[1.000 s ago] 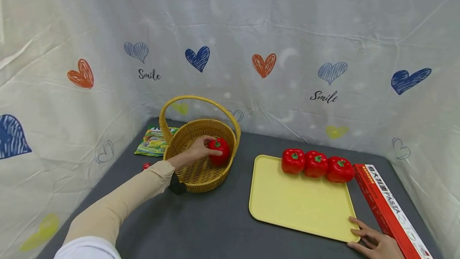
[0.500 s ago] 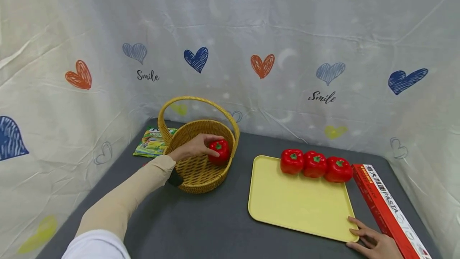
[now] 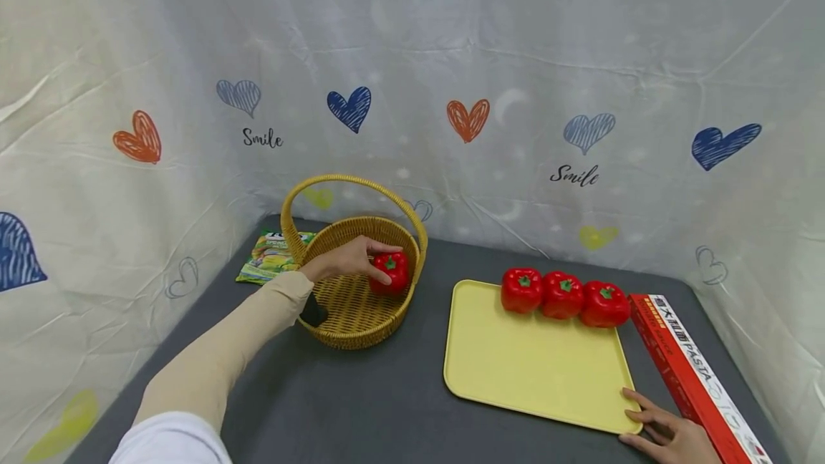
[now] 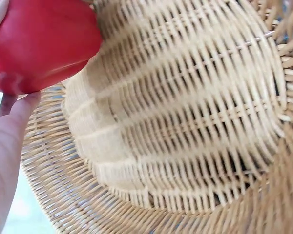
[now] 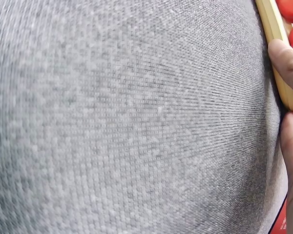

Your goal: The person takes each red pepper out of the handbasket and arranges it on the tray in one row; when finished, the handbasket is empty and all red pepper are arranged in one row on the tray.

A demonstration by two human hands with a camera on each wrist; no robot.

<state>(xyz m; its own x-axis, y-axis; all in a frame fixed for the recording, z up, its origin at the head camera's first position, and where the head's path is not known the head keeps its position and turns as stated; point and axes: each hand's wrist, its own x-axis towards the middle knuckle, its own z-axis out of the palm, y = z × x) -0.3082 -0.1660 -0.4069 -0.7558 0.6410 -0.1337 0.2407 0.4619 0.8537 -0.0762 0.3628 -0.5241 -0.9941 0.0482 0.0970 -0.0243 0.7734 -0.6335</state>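
My left hand (image 3: 344,260) reaches into a round yellow wicker basket (image 3: 351,339) with a tall arched handle. It holds a red bell pepper (image 3: 390,274) with a green stem, fingers on the far side and thumb on the near side, by the basket's right wall. In the left wrist view the pepper (image 4: 44,44) fills the upper left above the woven bottom. At the lower right, my right hand (image 3: 677,435) grips the near right corner of a yellow tray (image 3: 528,378), thumb and fingertips on its rim. Three more bell peppers (image 3: 563,296) sit in a row along the tray's far edge.
A long red and white pasta box (image 3: 699,378) lies right of the tray, beside my right hand. A green and yellow packet (image 3: 267,256) lies behind the basket's left side. A white curtain (image 3: 412,92) with printed hearts bounds the dark grey table (image 3: 387,407).
My left forearm has shifted slightly right and forward, and it now hides the small red item left of the basket. The pepper stays in my left hand. My right hand stays at the tray corner.
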